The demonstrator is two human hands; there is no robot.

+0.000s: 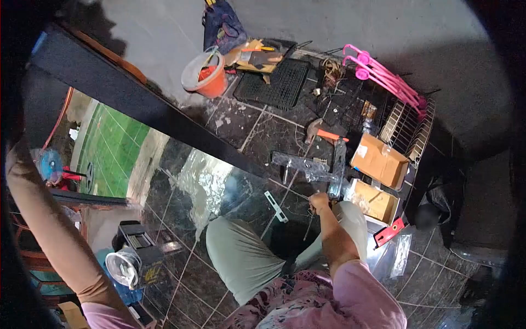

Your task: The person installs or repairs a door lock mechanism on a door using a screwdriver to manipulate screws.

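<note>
My right hand (319, 203) is closed in a fist above the tiled floor, in front of my bent knees. A thin rod (308, 226) runs down from the fist; what kind of tool it is I cannot make out. Left of that hand, a slotted metal strike plate (275, 206) lies on the floor. My left arm (46, 214) reaches up along the left side toward the dark door edge (109, 90). Its hand is lost in shadow at the picture's border, so its fingers do not show.
A hammer (326, 133), plastic wrapping (307, 167), cardboard boxes (381, 160) and a red holed plate (388, 233) lie on the right. Farther back are an orange bucket (211, 82), a black crate (279, 82) and a wire rack (408, 129) with pink rods (386, 82).
</note>
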